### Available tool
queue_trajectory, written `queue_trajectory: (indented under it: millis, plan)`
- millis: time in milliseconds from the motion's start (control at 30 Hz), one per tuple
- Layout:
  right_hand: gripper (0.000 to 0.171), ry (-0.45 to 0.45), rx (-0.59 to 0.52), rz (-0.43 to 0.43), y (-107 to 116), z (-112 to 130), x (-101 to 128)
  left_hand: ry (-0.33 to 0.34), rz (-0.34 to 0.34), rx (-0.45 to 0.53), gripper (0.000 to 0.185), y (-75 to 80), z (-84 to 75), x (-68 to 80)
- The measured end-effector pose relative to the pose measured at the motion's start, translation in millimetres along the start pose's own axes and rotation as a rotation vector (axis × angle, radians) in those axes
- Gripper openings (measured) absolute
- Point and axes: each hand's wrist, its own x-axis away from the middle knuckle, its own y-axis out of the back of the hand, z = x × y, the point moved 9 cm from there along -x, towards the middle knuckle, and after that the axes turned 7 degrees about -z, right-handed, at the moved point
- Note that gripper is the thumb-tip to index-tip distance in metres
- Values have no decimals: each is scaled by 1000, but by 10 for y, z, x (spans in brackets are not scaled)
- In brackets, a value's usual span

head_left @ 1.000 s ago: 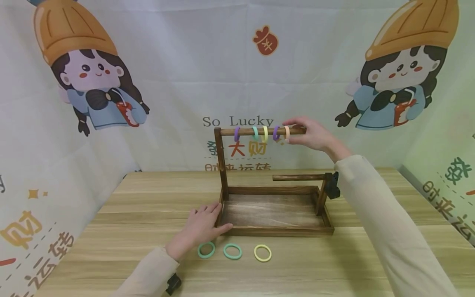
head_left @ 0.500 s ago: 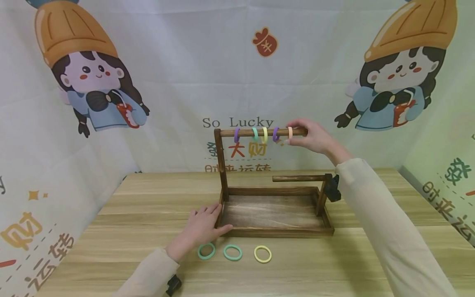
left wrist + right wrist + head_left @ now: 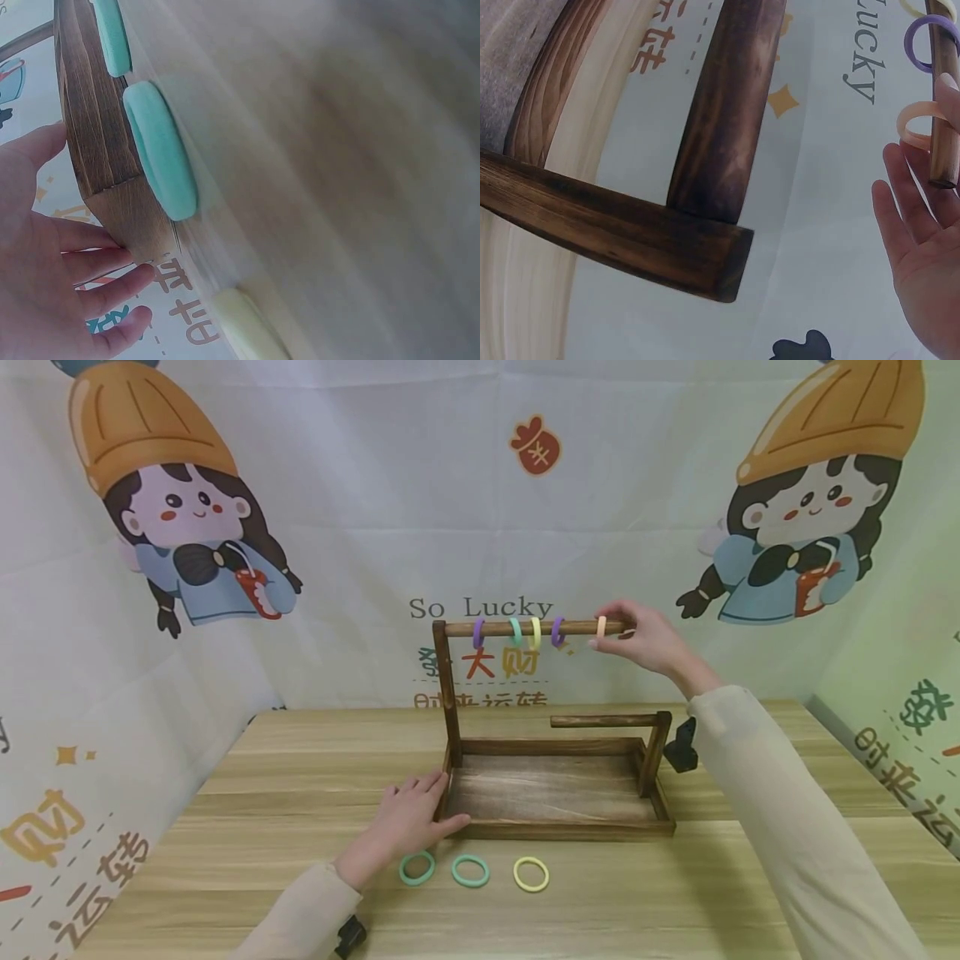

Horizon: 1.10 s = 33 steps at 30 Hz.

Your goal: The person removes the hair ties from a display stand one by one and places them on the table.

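Note:
A dark wooden stand (image 3: 450, 693) rises from its tray (image 3: 558, 828) on the table. Its upper rod (image 3: 498, 627) carries two purple rings (image 3: 557, 631), a teal one (image 3: 516, 631), a yellow one (image 3: 536, 632) and a peach ring (image 3: 601, 627). My right hand (image 3: 609, 632) pinches the peach ring (image 3: 913, 124) close to the rod's free end (image 3: 943, 161). My left hand (image 3: 420, 810) lies flat on the table, with its straight fingers (image 3: 90, 255) against the tray's front left corner (image 3: 105, 150). In front of the tray lie a green ring (image 3: 417, 867), a teal ring (image 3: 470, 869) and a yellow ring (image 3: 531, 872).
A shorter lower rod (image 3: 603, 719) sticks out leftward from the stand's right post (image 3: 652, 760), under my right forearm. The light wooden table (image 3: 712, 893) is backed and flanked by a printed cartoon cloth (image 3: 225, 527). A black wrist mount (image 3: 681, 745) hangs beside the right post.
My right hand has slid the peach ring rightward along the upper rod, away from the purple ring and toward the free end. The left hand has stayed put.

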Motion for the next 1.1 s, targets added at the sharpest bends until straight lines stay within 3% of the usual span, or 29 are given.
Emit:
queue_trajectory:
  millis: [1100]
  plan:
    - [47, 2, 30, -150, 419, -139, 207, 6, 0, 8, 78, 41, -12, 19]
